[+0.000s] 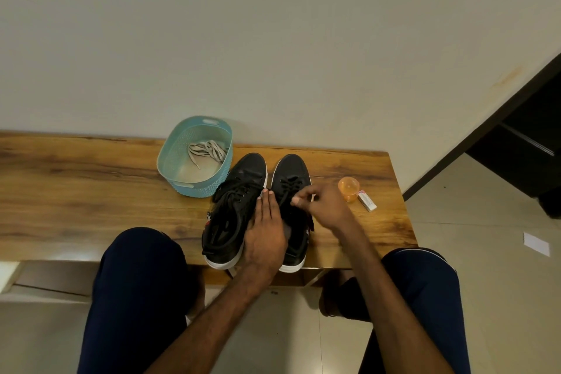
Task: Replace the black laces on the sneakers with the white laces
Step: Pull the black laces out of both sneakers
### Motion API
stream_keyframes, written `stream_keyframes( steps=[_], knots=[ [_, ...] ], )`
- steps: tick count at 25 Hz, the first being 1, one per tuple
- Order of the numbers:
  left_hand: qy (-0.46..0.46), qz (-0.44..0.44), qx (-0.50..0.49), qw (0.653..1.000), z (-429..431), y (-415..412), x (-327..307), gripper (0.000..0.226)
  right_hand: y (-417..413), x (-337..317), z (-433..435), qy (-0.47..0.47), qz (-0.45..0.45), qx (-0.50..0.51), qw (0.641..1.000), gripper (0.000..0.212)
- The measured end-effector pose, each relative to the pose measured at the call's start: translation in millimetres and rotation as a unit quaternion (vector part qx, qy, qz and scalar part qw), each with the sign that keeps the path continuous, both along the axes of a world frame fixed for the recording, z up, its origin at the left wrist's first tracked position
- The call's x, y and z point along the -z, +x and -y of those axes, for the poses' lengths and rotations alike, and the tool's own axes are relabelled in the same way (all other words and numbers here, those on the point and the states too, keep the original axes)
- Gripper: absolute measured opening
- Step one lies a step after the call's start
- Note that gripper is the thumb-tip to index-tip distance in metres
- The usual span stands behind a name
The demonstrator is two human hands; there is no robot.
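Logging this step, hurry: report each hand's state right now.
Left hand: open, flat on the right sneaker.
Right hand: closed, pinching that sneaker's black lace.

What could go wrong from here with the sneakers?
1. The heels of the sneakers sit at the near edge of the table. The right hand pinches a black lace; a hard tug might slide one off, though the left hand rests on them.
2. The orange ball and box lie close to the right hand; a wide pull could knock them.
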State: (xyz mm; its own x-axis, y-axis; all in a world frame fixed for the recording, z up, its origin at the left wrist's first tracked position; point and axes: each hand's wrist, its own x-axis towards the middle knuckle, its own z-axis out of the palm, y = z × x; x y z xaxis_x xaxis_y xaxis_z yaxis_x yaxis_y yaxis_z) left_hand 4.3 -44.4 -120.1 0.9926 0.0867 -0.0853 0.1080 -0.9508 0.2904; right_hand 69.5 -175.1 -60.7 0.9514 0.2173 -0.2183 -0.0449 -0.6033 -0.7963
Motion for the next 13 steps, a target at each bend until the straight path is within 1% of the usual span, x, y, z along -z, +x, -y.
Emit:
stream_keyframes(
  steps=[1, 2, 3, 4, 5, 6, 7, 8, 9, 10, 11, 13],
  knots=[
    [0.004, 0.001, 0.0, 1.0, 0, 0, -1, 0.074, 3, -14, 15, 0.077, -0.024, 0.014, 0.997, 0.006],
    [0.007, 0.002, 0.0, 1.0, 0, 0, -2, 0.074, 5, -26, 31, 0.132, -0.033, 0.027, 0.99, 0.006],
    [0.011, 0.001, 0.001, 1.0, 0, 0, -2, 0.074, 5, -35, 47, 0.151, -0.036, 0.037, 0.987, 0.006],
    [0.015, -0.002, 0.002, 1.0, 0, 1, -3, 0.074, 6, -36, 61, 0.116, -0.036, 0.044, 0.992, 0.006],
    [0.016, -0.004, 0.0, 1.0, 1, 1, -2, 0.075, 8, -33, 71, 0.002, -0.033, 0.043, 0.999, 0.007],
    [0.016, -0.005, -0.004, 1.0, 1, 1, -2, 0.075, 9, -23, 74, -0.174, -0.023, 0.029, 0.984, 0.012],
    [0.015, -0.005, -0.009, 1.0, 1, 1, -2, 0.075, 7, -15, 70, -0.308, -0.012, 0.011, 0.951, 0.02],
    [0.013, -0.003, -0.015, 1.0, 2, 1, -2, 0.074, 7, -6, 60, -0.348, 0.007, 0.003, 0.937, 0.028],
    [0.01, -0.001, -0.021, 1.0, 2, 0, 0, 0.073, 5, -1, 45, -0.308, 0.03, -0.006, 0.951, 0.034],
    [0.006, 0.0, -0.025, 1.0, 2, 0, 1, 0.072, 3, 3, 29, -0.25, 0.053, -0.019, 0.967, 0.037],
    [0.003, 0.001, -0.029, 1.0, 3, -1, 2, 0.07, 1, 6, 12, -0.221, 0.074, -0.039, 0.972, 0.035],
    [0.001, 0.005, -0.034, 0.999, 3, -1, 2, 0.069, 0, 12, -12, -0.266, 0.117, -0.078, 0.954, 0.025]
  ],
)
